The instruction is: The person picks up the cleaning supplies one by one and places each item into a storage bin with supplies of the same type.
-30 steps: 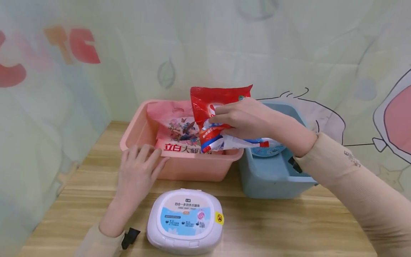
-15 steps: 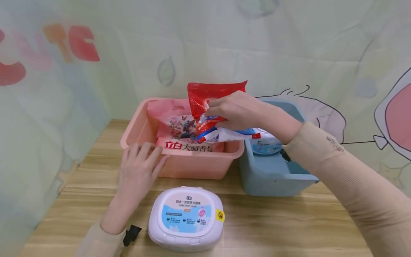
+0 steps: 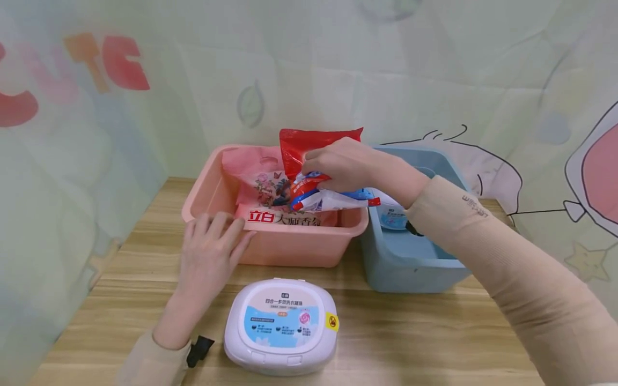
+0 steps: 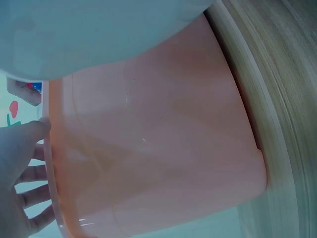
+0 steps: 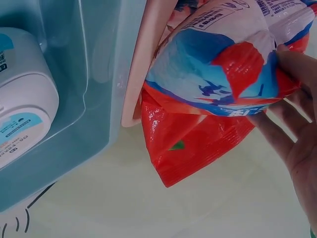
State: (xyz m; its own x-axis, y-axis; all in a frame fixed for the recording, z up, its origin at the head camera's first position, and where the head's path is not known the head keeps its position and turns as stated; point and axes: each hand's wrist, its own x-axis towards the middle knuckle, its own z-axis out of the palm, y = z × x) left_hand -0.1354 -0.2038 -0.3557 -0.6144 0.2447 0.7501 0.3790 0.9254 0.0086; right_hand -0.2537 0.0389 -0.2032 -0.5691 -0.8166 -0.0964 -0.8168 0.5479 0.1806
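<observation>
My right hand (image 3: pixel 345 163) grips a red, white and blue plastic bag (image 3: pixel 300 147), seemingly washing powder, over the right part of a pink bin (image 3: pixel 294 249). In the right wrist view, thumb and fingers pinch the side of this bag (image 5: pixel 208 64), whose red end hangs past the bin's edge. Inside the bin leans a pink detergent bag (image 3: pixel 263 216) with a flowery picture. My left hand (image 3: pixel 212 252) holds the bin's front left rim; the left wrist view has the thumb on the near side and the fingers beyond the rim.
A blue bin (image 3: pixel 410 276) stands right beside the pink one, with a white and blue tub (image 3: pixel 393 217) in it. Nearer on the wooden table (image 3: pixel 410 343) lies a shut white laundry-pod box (image 3: pixel 282 327). A printed cloth (image 3: pixel 309 69) hangs behind.
My right hand has carried the red, white and blue bag a little to the left, over the pink bin. The left hand stays on the rim.
</observation>
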